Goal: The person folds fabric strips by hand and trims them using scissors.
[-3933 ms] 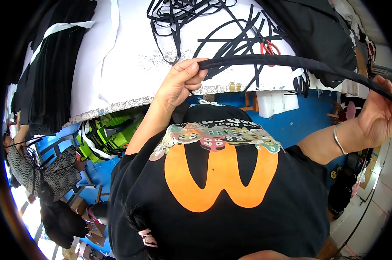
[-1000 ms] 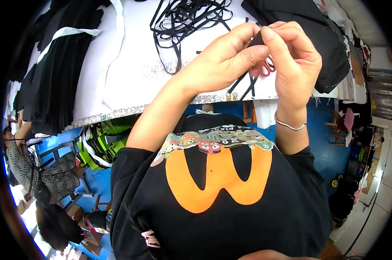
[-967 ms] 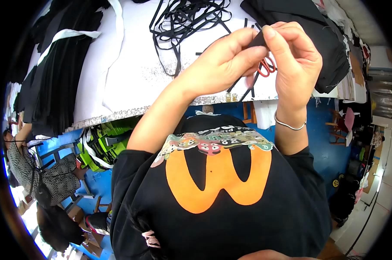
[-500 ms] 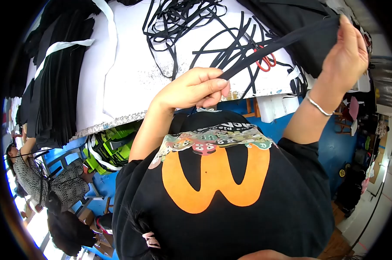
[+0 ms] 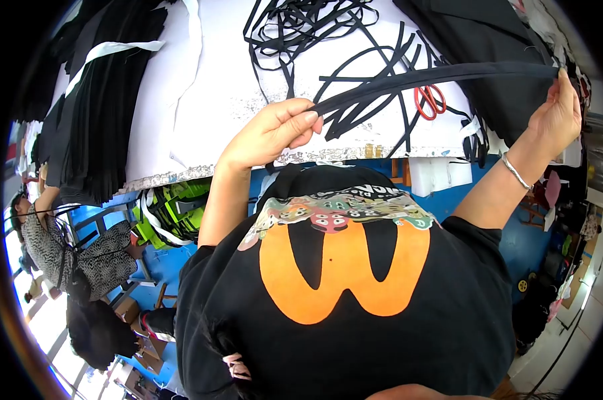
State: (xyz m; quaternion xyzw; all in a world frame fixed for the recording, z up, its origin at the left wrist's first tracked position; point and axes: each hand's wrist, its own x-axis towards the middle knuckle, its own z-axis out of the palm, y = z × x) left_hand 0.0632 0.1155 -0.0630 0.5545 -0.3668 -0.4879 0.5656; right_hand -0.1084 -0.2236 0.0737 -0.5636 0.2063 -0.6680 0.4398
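"What's new in the head view?"

"A second ago the hands met; now left hand [image 5: 271, 130] and right hand [image 5: 556, 110] are well apart, the strip [image 5: 441, 77] drawn out in a slight bow between them."

"Each grip?"

"Both pinch the strip, the right at its far end."

"Where is it?"

"Held above the tabletop [image 5: 216, 41], crossing in front of the scissors [image 5: 431, 101]."

"Meaning?"

"Probably its length is now easier to check."
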